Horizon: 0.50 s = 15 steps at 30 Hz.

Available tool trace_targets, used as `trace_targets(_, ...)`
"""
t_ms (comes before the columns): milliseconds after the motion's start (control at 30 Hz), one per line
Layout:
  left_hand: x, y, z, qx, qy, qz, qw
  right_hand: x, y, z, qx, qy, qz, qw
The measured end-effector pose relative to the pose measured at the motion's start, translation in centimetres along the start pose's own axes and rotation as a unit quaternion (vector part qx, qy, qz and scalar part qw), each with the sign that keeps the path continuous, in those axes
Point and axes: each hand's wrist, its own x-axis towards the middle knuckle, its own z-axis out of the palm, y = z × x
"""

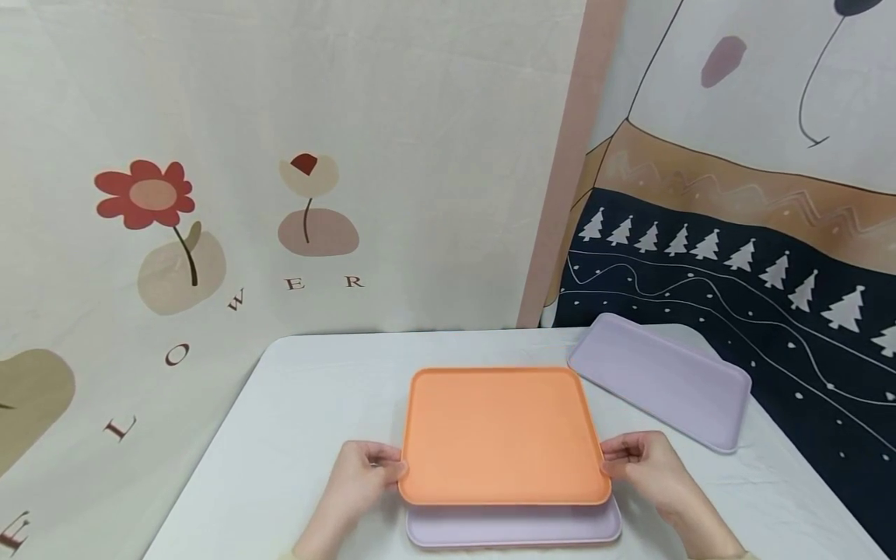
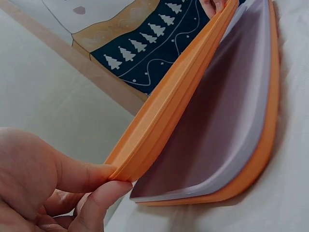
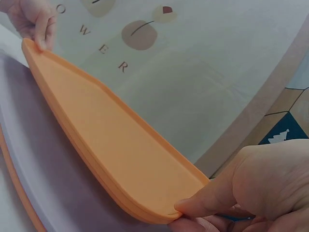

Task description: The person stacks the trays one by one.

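Both hands hold an orange rectangular tray (image 1: 504, 435) by its short sides, near the front corners. The left hand (image 1: 360, 476) pinches its left edge between thumb and fingers, and the right hand (image 1: 649, 470) pinches the right edge. Below it lies a lilac tray (image 1: 514, 530), mostly covered in the head view. In the left wrist view the held tray is tilted and raised off the lilac tray, with a gap between them. That view also shows a second orange tray (image 2: 263, 162) directly under the lilac one, its rim showing along the outside.
Another lilac tray (image 1: 661, 381) lies at an angle at the back right of the white table (image 1: 315, 397). A pale cloth with flowers and letters (image 1: 434, 155) hangs behind, and a dark cloth with white trees (image 1: 812, 389) borders the right side.
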Motion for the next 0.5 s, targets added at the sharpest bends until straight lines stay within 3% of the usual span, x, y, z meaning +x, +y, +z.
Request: trace_targets(500,-0.6,-1.1,0.5,0.017,-0.019,-0.023,0.9994,-0.7,1.4,-0.2,-0.003,-0.024,0.005,1.000)
